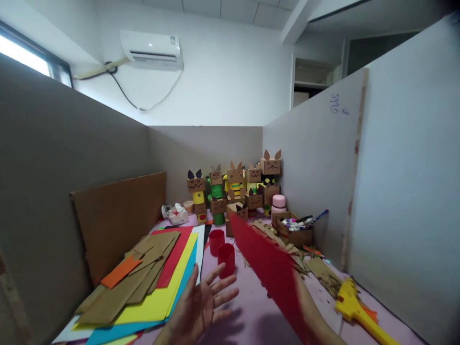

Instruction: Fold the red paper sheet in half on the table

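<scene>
The red sheet point(266, 268) is up in the air over the near part of the pink table point(247, 311), a bit to the right of the middle, and it looks blurry. It is long and has not been made round. My right hand point(302, 287) is behind it and seems to be holding it, but the sheet hides most of my fingers, so I can't tell how tightly they are closed. My left hand point(201, 304) is wide open, palm up, with its fingers spread and nothing in it. My hands are apart. Just past my left fingers stand two red rings, the front one point(226, 263) and the back one point(216, 245). Both are round already, but they have no box heads on top. Along the left edge lie brown card pieces point(118, 302) with an orange strip point(121, 271), on top of big colored sheets point(143, 309). Near the right edge are a yellow tool point(350, 302) and some card scraps point(325, 275). Farther up that side is a box of pens point(293, 232). By the far edge, many box-headed figures point(235, 176) have ears and drawn faces, so those look mostly done to me.
</scene>
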`<state>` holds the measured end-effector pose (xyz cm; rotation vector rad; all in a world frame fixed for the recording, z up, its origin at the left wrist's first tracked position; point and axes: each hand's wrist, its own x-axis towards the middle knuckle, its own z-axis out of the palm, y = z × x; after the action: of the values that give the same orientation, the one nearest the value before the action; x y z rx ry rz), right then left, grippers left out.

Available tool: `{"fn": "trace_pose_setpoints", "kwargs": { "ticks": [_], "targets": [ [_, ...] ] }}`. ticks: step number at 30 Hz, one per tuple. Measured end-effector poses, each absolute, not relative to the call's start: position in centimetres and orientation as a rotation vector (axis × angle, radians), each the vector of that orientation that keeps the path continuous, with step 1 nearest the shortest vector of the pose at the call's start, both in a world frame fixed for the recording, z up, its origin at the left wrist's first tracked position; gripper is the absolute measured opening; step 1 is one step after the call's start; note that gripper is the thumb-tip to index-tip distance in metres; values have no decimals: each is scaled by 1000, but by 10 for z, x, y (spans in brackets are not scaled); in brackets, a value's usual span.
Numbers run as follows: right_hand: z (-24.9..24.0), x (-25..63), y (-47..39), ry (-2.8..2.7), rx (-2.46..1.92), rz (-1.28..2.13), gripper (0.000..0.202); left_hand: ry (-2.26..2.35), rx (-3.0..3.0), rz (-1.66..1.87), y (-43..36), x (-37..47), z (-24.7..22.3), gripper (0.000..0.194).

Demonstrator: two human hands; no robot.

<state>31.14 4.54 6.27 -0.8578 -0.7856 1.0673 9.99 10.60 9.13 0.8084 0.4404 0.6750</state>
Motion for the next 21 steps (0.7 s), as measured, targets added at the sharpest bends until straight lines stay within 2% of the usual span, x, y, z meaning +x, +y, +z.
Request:
{"fn": "trace_pose_setpoints", "kwargs": {
  "ticks": [5, 12, 17, 21],
  "targets": [
    [37, 317, 77, -809, -838, 1000, 32, 548, 762, 799, 123, 76, 79, 88],
    [25, 316, 73, -627, -805, 1107, 44, 691, 705, 990, 136, 81, 47, 48],
    [26, 318, 62, -790, -799, 1221, 33, 690, 686, 1048, 131, 81, 52, 47],
    [15, 317, 57, -838, -808, 1314, 39, 699, 807, 985, 131, 82, 42, 42]
  ]
}}
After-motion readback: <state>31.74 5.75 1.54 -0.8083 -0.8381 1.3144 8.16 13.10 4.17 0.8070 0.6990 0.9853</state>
